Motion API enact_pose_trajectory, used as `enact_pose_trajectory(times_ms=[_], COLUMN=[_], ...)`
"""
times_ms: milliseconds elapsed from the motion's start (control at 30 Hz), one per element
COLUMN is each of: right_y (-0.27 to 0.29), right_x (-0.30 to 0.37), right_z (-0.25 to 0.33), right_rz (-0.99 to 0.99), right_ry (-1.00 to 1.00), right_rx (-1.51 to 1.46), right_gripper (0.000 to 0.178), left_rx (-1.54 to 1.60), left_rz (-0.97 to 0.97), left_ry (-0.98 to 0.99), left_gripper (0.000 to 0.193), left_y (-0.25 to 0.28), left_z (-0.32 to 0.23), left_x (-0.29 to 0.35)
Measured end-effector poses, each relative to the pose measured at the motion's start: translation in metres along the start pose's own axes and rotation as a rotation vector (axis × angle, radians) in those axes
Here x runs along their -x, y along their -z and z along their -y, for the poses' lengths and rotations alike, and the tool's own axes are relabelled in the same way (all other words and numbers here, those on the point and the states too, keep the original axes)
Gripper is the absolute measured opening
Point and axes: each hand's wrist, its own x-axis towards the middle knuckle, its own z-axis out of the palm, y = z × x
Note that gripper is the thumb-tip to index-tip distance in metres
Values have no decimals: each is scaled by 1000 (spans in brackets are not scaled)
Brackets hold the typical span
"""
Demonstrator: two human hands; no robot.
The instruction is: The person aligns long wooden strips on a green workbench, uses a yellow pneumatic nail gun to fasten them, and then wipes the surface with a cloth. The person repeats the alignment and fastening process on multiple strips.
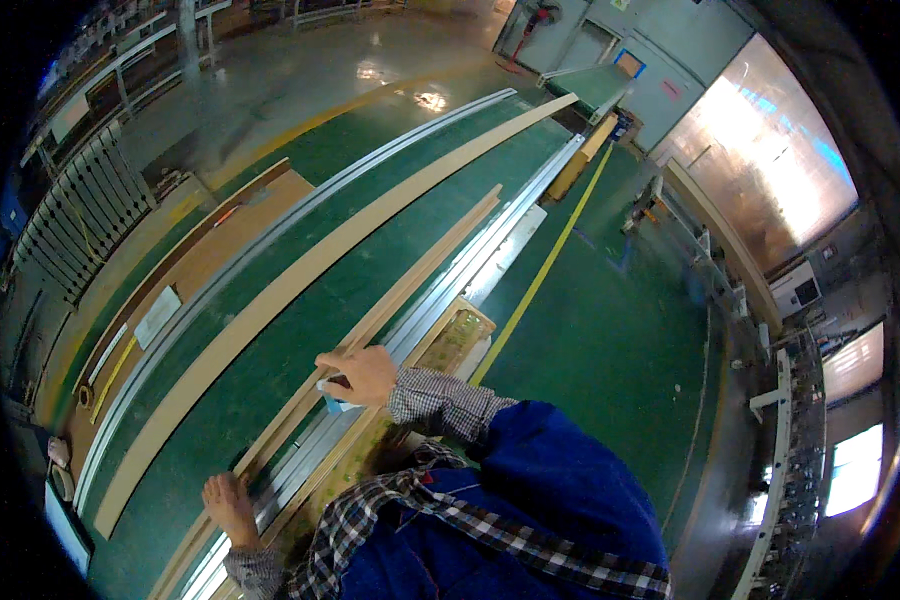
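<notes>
A long, narrow tan moulding strip [410,285] with a grooved profile runs diagonally in front of me, resting along metal rails. My left hand [230,508] is closed over its near part, fingers curled on the edge. Farther along, my right hand [363,376] is bent over the same strip, fingers closed. Under its thumb and fingers shows a small white and light-blue piece [338,402], whose kind I cannot make out. Silvery metal rails [470,255] lie just right of the strip, partly hidden by my right hand and sleeve.
A wide flat tan board [300,275] spans to my left, beside another metal rail [220,250]. Beyond lies a brown board [195,250] bearing small items. A wooden tray [460,335] sits by my right arm. A yellow line [560,245] crosses the green floor; a machine [760,500] stands right.
</notes>
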Motion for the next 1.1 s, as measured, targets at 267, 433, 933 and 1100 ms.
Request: enact_pose_trajectory(times_ms=[267, 433, 933, 1100], right_y=[36, 83, 156, 164], right_x=[25, 30, 2, 12], right_z=[-72, -154, -286, -283], right_rz=[-1, 121, 259, 318], right_ry=[-99, -387, -792, -729], right_rx=[-48, 57, 570, 552], right_gripper=[41, 45, 43, 45], left_rx=[-33, -57, -91, -118], left_rz=[-1, 347, 16, 272], left_ry=[139, 447, 211, 381], left_gripper=[21, 21, 22, 41], left_y=[32, 49, 29, 26], left_z=[62, 70, 84, 102], left_x=[66, 79, 95, 112])
